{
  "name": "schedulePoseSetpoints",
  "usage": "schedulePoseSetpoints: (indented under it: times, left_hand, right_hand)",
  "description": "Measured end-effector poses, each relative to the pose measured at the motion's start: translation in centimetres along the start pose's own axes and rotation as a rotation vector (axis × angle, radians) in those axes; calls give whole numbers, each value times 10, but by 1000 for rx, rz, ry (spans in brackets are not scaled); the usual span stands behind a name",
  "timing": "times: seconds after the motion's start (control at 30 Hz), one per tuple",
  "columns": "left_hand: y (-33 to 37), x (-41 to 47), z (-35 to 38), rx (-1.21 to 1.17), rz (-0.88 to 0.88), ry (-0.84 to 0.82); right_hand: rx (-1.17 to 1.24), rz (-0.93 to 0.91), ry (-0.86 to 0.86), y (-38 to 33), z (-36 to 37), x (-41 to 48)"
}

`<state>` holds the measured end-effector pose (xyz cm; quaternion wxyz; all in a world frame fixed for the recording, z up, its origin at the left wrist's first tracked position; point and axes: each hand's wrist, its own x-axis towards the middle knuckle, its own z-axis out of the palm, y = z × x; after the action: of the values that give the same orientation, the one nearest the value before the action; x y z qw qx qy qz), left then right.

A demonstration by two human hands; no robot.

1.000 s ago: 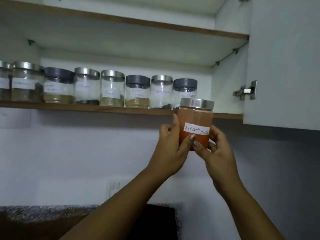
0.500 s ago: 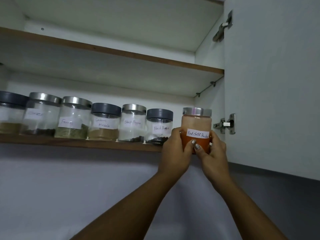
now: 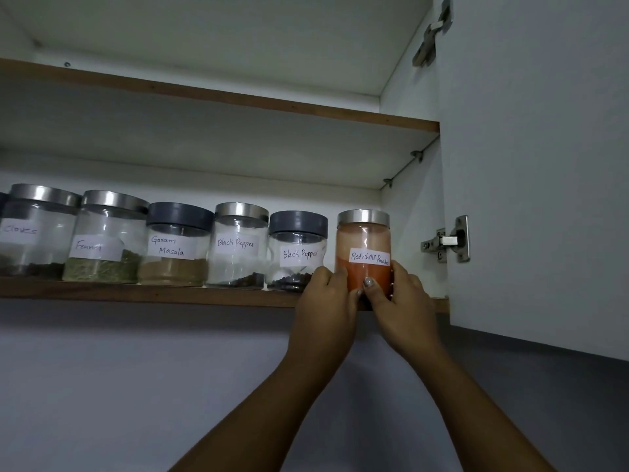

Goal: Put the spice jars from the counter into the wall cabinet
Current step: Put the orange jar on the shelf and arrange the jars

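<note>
- The left hand [image 3: 323, 301] and the right hand [image 3: 401, 301] were raised together, each with its fingers curled round one lower side of the red chilli powder jar [image 3: 363, 247], so both gripped it.
- The jar stood upright between the two hands, its steel lid above them and its handwritten label just over the right thumb.
- Its base was hidden behind the fingers, so whether it rested on the lower shelf [image 3: 153, 294] could not be told; the hands overlapped that shelf's front edge.
- Just left of the left hand stood a grey-lidded black pepper jar [image 3: 296, 250], with the left fingertips close against its lower side.
- Farther left from that hand, a row ran along the same shelf: a steel-lidded black pepper jar [image 3: 238, 247], the garam masala jar [image 3: 175, 247], the fennel jar [image 3: 105, 240] and the cloves jar [image 3: 34, 233].
- To the right of the right hand hung the open cabinet door [image 3: 544, 165], with a hinge [image 3: 449, 240] above and beside that hand.
- Well above both hands lay the upper shelf [image 3: 238, 97].
</note>
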<state>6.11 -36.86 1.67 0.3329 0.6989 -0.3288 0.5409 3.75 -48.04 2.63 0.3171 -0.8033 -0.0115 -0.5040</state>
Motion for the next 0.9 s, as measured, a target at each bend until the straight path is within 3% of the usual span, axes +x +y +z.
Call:
schedulePoseSetpoints:
  times: [0.33, 0.67, 0.9]
  left_hand:
    - [-1, -9, -2, 99, 104, -32]
    - [-7, -15, -10, 273, 299, -299]
    - [-9, -31, -35, 278, 170, -500]
  right_hand:
    - [-218, -44, 31, 5, 8, 1]
    - [-399, 16, -47, -1, 16, -2]
    - [-450, 23, -122, -10, 13, -13]
